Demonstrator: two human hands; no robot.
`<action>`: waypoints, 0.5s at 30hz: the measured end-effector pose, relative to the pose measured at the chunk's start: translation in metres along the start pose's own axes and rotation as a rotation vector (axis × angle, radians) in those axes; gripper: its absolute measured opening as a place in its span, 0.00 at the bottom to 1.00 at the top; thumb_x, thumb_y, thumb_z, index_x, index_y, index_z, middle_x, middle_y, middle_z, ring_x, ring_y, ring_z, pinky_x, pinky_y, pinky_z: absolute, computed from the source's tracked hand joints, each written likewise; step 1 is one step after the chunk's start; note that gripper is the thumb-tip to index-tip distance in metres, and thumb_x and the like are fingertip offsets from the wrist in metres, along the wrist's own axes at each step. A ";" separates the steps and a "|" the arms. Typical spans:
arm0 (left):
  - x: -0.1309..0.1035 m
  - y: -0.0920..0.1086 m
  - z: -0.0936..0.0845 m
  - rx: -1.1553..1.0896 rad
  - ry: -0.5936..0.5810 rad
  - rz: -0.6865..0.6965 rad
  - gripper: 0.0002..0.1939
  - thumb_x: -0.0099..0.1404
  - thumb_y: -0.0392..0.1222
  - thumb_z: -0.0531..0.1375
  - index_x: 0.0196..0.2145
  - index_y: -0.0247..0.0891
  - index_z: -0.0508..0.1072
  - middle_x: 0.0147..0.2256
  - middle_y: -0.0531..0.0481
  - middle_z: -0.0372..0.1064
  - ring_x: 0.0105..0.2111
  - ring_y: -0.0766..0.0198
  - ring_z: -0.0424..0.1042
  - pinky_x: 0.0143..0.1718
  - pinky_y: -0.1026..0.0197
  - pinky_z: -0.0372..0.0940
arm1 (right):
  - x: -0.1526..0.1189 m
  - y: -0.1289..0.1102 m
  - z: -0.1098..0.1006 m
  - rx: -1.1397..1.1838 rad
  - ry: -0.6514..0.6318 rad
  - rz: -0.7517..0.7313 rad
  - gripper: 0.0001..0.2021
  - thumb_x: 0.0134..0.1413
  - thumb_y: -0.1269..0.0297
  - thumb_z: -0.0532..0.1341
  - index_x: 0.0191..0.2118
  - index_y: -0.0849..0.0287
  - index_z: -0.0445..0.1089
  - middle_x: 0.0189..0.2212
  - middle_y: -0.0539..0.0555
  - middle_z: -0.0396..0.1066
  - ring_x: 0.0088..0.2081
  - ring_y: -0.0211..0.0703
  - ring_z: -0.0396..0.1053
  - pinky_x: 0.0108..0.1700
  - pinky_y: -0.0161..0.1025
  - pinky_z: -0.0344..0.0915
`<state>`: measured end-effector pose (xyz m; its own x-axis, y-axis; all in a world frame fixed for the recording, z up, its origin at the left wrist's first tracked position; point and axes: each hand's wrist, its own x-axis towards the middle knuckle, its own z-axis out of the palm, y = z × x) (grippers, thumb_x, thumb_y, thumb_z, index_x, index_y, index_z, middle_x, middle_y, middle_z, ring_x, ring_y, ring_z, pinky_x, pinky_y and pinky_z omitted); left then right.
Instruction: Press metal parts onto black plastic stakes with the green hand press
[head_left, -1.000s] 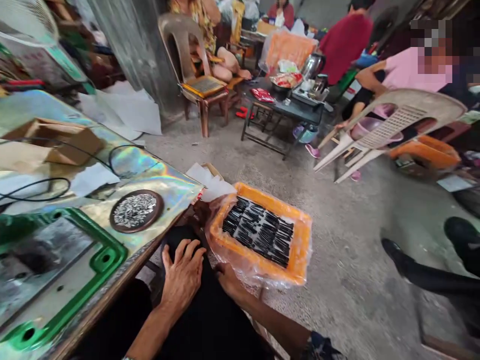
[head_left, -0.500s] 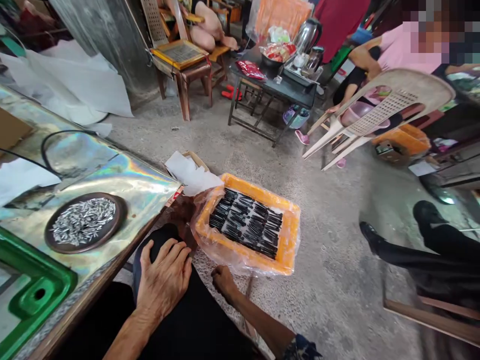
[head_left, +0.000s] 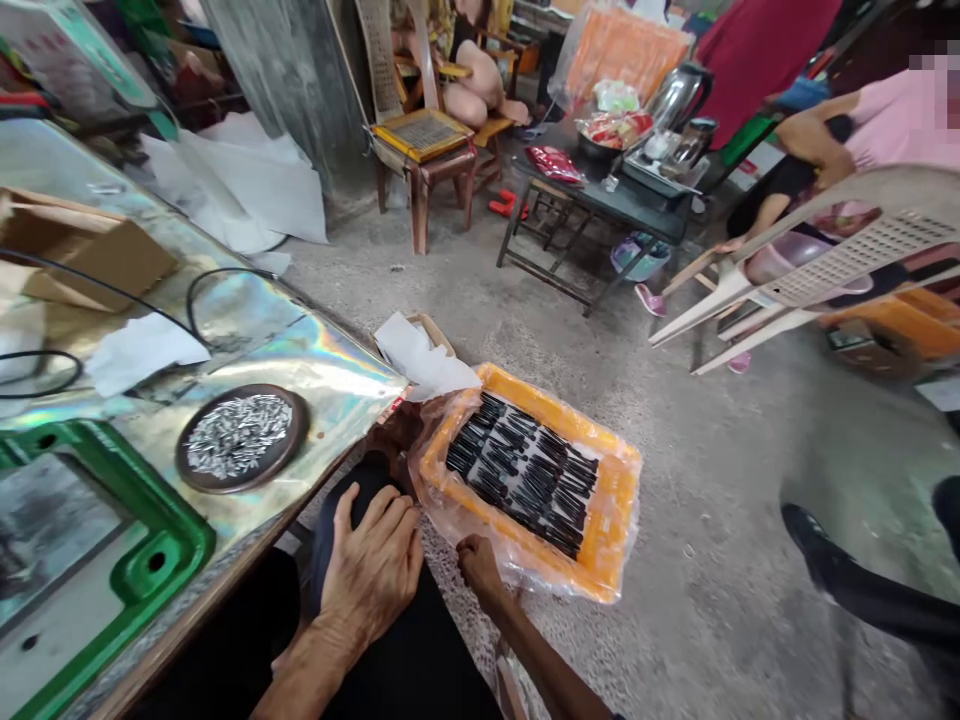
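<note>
My left hand point(head_left: 371, 560) lies on my dark-trousered knee point(head_left: 364, 485), its fingers stretched out and holding nothing. Beside the near side of an orange plastic crate point(head_left: 521, 535), my right hand point(head_left: 480, 568) hangs low with curled fingers; what they hold, if anything, is hidden. Clear plastic film point(head_left: 431, 480) wraps the crate's rim. Inside it, black slender pieces point(head_left: 536, 460) lie in several rows on a white sheet. To the left, a round brown dish point(head_left: 301, 430) on the shiny metal-topped table point(head_left: 352, 370) holds many small silvery metal pieces point(head_left: 240, 435).
A green metal frame point(head_left: 187, 540) and an open cardboard box point(head_left: 112, 260) occupy the table. White paper point(head_left: 420, 360) covers a small box behind the crate. Farther off are a black low table point(head_left: 600, 190), a plastic chair point(head_left: 825, 260) and seated people. A black shoe point(head_left: 806, 530) shows at right.
My view has turned left, so the table, dish and crate appear farther right, and more of the cardboard box shows. Both hands keep nearly the same poses and places.
</note>
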<state>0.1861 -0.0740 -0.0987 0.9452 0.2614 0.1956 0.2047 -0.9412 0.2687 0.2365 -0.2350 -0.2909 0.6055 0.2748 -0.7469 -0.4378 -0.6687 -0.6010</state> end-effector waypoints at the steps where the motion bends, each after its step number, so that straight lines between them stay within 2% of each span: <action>1: 0.000 0.000 0.000 -0.003 -0.004 -0.006 0.10 0.64 0.35 0.52 0.36 0.37 0.74 0.39 0.48 0.75 0.47 0.53 0.68 0.60 0.39 0.43 | 0.001 -0.002 0.001 -0.005 -0.008 -0.007 0.15 0.63 0.55 0.57 0.31 0.63 0.65 0.24 0.47 0.63 0.21 0.32 0.59 0.24 0.32 0.59; 10: -0.004 -0.001 -0.002 -0.023 0.009 -0.041 0.11 0.64 0.34 0.52 0.36 0.38 0.74 0.38 0.47 0.75 0.48 0.54 0.68 0.61 0.40 0.42 | 0.020 -0.026 0.012 -0.046 -0.030 -0.080 0.15 0.61 0.54 0.58 0.32 0.63 0.66 0.26 0.48 0.64 0.23 0.33 0.60 0.26 0.33 0.60; 15: -0.003 -0.001 -0.002 -0.013 0.009 -0.033 0.11 0.64 0.34 0.52 0.35 0.38 0.74 0.38 0.48 0.75 0.47 0.54 0.68 0.61 0.40 0.43 | 0.025 -0.028 0.015 -0.054 -0.029 -0.090 0.15 0.62 0.54 0.58 0.34 0.63 0.67 0.27 0.49 0.65 0.25 0.34 0.62 0.28 0.34 0.63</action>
<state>0.1829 -0.0732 -0.0976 0.9358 0.2940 0.1947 0.2322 -0.9293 0.2872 0.2534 -0.1989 -0.2970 0.6214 0.3548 -0.6985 -0.3455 -0.6761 -0.6508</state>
